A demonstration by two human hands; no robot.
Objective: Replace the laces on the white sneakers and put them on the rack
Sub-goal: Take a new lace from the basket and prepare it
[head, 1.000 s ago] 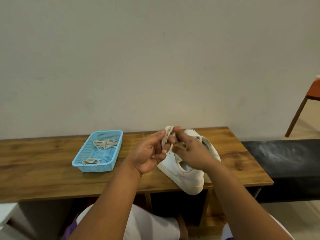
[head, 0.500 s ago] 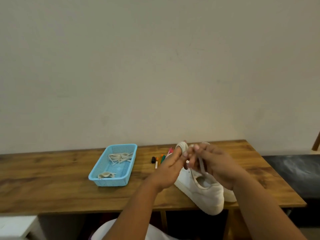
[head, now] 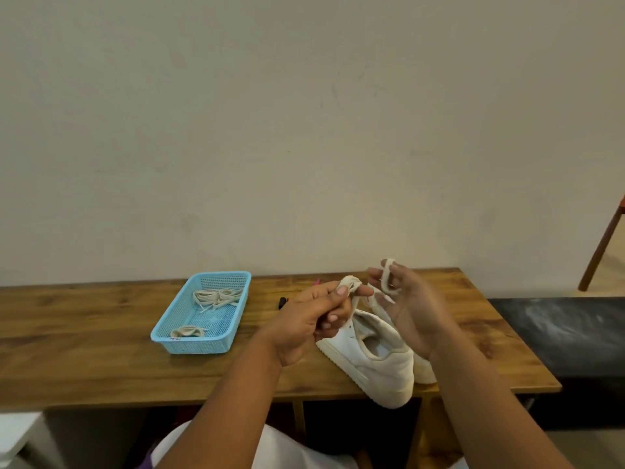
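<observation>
Two white sneakers stand on the wooden table, heels toward me; the nearer sneaker overhangs the front edge and largely hides the second sneaker behind it. My left hand pinches a bunched cream lace above the nearer shoe's front. My right hand is raised just right of it, with a loop of the same lace hooked over its fingers.
A blue plastic basket on the table's left holds several cream laces. Small coloured markers lie behind my left hand. A dark bench adjoins the table at right, and a red chair leg stands at far right.
My hands have drawn apart: the right lifted up and to the right with a loop of lace, while the left keeps its pinch on the bunched lace. The camera has shifted.
</observation>
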